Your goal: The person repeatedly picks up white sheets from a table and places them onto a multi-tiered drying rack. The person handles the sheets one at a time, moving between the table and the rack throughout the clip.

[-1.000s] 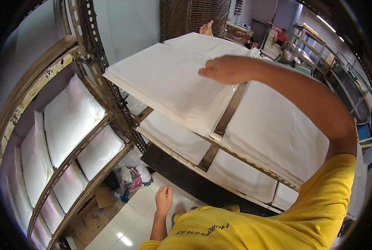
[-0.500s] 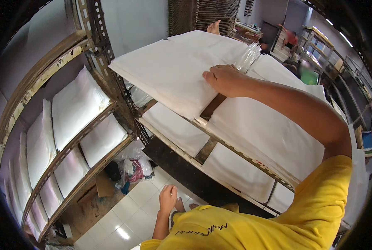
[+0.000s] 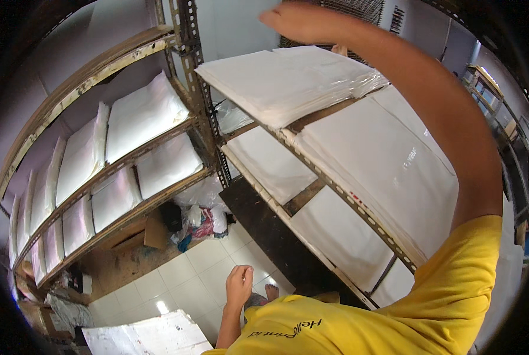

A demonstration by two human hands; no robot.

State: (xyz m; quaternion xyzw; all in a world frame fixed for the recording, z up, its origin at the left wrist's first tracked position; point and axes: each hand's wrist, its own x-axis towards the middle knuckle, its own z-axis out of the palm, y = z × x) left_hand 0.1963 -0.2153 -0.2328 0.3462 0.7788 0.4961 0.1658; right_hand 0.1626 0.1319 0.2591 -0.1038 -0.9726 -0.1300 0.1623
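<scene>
My right arm reaches up across the view, and my right hand [image 3: 297, 22] is raised beyond the far edge of a white sheet stack [image 3: 282, 77] on the upper rack shelf. It is apart from the sheets, slightly blurred, and its fingers are not clear. My left hand [image 3: 239, 285] hangs low in front of my body, loosely closed, with nothing visible in it. Clear plastic wrapping [image 3: 365, 83] shows at the stack's right end. Nearer to me on the same shelf lies a larger white sheet stack [image 3: 377, 148].
Slotted metal posts [image 3: 193, 65] stand between this rack and a left rack holding more white stacks [image 3: 146, 118]. Lower shelves carry further sheets [image 3: 270, 160]. A dark plank [image 3: 264, 231] runs along the rack's foot. Plastic bags [image 3: 202, 228] sit on the tiled floor. A stained white board [image 3: 152, 334] is at lower left.
My right hand has lifted off the upper stack and moved up and away to the far left. The view has turned leftward, bringing the stained board into sight. My left hand stays low.
</scene>
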